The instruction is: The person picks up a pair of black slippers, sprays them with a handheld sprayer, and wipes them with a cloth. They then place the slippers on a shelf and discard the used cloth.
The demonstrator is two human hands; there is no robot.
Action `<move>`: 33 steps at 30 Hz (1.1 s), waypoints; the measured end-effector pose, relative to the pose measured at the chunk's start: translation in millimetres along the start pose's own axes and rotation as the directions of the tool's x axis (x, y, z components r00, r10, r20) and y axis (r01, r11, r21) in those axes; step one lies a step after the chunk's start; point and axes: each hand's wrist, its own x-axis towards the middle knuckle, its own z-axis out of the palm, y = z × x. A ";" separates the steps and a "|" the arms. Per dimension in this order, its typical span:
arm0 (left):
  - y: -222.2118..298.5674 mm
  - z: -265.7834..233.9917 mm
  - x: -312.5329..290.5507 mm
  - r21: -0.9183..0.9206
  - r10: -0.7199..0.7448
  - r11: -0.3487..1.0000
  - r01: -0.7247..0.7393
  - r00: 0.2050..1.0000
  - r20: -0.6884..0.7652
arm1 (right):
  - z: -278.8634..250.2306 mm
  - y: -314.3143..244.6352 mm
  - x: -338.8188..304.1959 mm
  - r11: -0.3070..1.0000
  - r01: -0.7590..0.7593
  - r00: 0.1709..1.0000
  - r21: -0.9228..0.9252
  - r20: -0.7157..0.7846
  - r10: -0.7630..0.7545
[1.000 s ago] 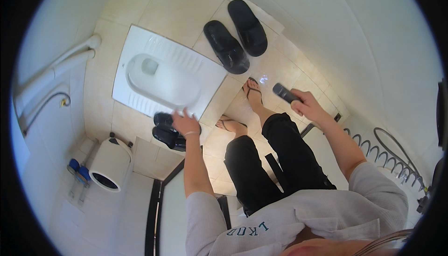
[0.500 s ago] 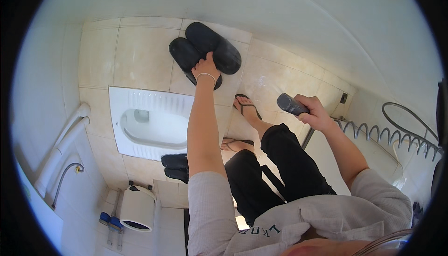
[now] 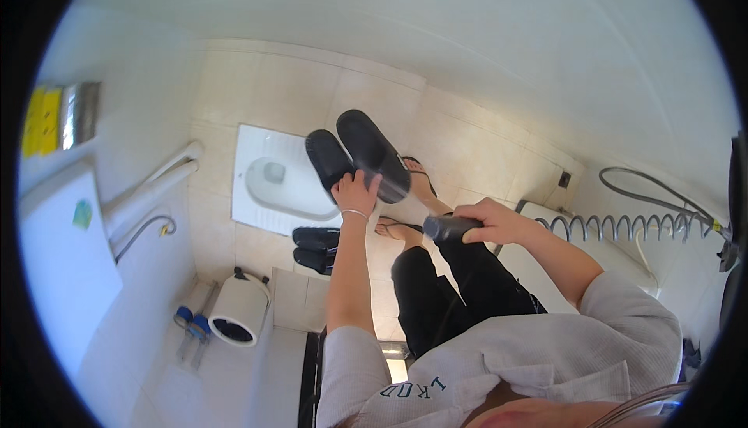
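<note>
Two black slides (image 3: 366,143): pinched in my left fingers (image 3: 346,182); best tilted.
Sprayer (image 3: 444,228): wrapped by my right fingers (image 3: 472,210); best swept slowly.

dk lettering (image 3: 414,389) on lt shirt (image 3: 506,346)

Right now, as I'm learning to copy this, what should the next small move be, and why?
Perhaps the left hand should tilt the black slippers slightly to bring more of them into the pale mist: the right hand aims the dark sprayer their way, but the mist seems to reach just one slipper's end.
</note>
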 end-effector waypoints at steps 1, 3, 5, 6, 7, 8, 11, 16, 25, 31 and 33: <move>-5.1 -18.2 -11.9 -0.112 -0.085 0.990 0.091 0.995 0.053 | -0.2 -17.0 -0.7 0.978 -0.151 0.985 0.142 -0.062 0.161; -13.6 -57.4 -35.7 -0.933 -0.422 0.296 0.207 0.904 0.067 | 0.0 -52.2 0.6 0.871 -0.271 0.943 0.411 -0.067 0.325; -20.5 -95.9 -67.4 -0.869 -0.466 -0.491 -0.057 0.860 0.207 | 11.3 -88.0 6.7 0.981 -0.145 0.978 0.129 0.168 0.123; -23.3 -111.9 -87.6 -0.643 -0.275 -0.758 -0.108 0.947 0.165 | 21.8 -105.1 12.1 0.998 -0.057 0.957 -0.019 0.284 0.060; -26.3 -127.0 -107.5 -0.949 -0.476 -0.205 -0.239 0.872 -0.116 | 33.9 -120.9 18.9 0.987 0.141 0.920 -0.073 0.379 -0.103; -26.9 -138.0 -124.6 -0.902 -0.478 -0.338 -0.269 0.875 -0.082 | 46.0 -135.1 27.0 0.970 0.209 0.878 -0.124 0.461 -0.130; -29.3 -154.8 -165.6 -0.737 -0.473 -0.612 -0.287 0.879 0.051 | 79.3 -166.8 52.3 0.985 0.155 0.934 -0.082 0.337 -0.118; -31.9 -143.7 -203.4 -0.650 -0.459 -0.708 -0.275 0.879 0.129 | 114.1 -186.5 83.1 0.953 0.273 0.791 -0.134 0.595 -0.143; -17.8 -130.2 -217.7 -0.622 -0.484 -0.726 -0.294 0.861 0.158 | 123.4 -171.2 70.4 0.951 0.299 0.706 -0.080 0.689 -0.164; -18.8 -135.6 -214.5 -0.632 -0.493 -0.717 -0.295 0.855 0.160 | 110.0 -159.1 76.0 0.988 0.108 0.903 -0.110 0.426 -0.051; -20.6 -137.7 -213.2 -0.639 -0.491 -0.712 -0.291 0.857 0.157 | 97.5 -158.5 82.8 0.982 0.140 0.932 -0.124 0.352 -0.088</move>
